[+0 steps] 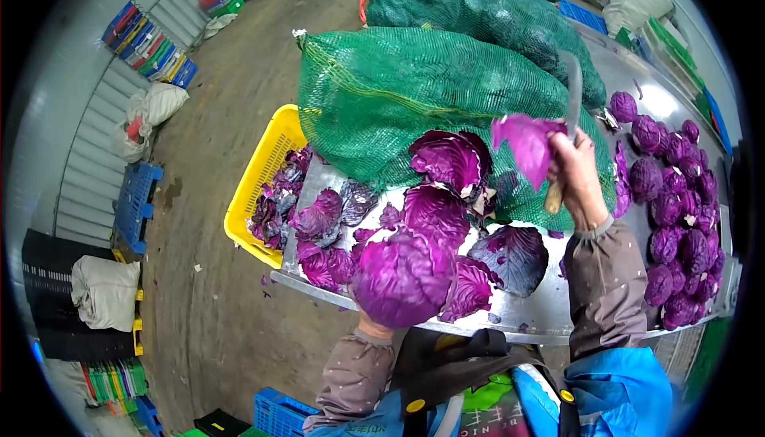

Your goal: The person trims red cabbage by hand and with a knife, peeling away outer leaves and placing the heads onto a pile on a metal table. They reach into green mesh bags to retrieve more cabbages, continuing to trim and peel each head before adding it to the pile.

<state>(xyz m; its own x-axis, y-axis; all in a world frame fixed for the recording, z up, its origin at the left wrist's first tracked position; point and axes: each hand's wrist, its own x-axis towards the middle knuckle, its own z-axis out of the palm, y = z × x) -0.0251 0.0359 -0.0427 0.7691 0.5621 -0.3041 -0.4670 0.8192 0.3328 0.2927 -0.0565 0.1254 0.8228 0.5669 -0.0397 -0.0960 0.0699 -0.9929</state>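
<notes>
My left hand (371, 325) is closed around the underside of a red cabbage (404, 279) near the table's front edge; most of its fingers are hidden beneath the head. My right hand (575, 172) grips a knife (574, 90) by its light handle, the blade pointing up and away from me. A torn purple cabbage leaf (526, 148) is pinched against the knife in that same hand. Loose outer leaves (434, 218) lie on the metal table (374, 303) between the two hands, and a dark leaf (514, 260) rests right of the cabbage.
Green mesh sacks (414, 86) stretch across the table's back. A yellow crate (259, 174) with discarded leaves stands at the left end. Several trimmed cabbages (677, 206) are piled on the right. Blue crates (137, 198) and white sacks (151, 114) are on the floor at left.
</notes>
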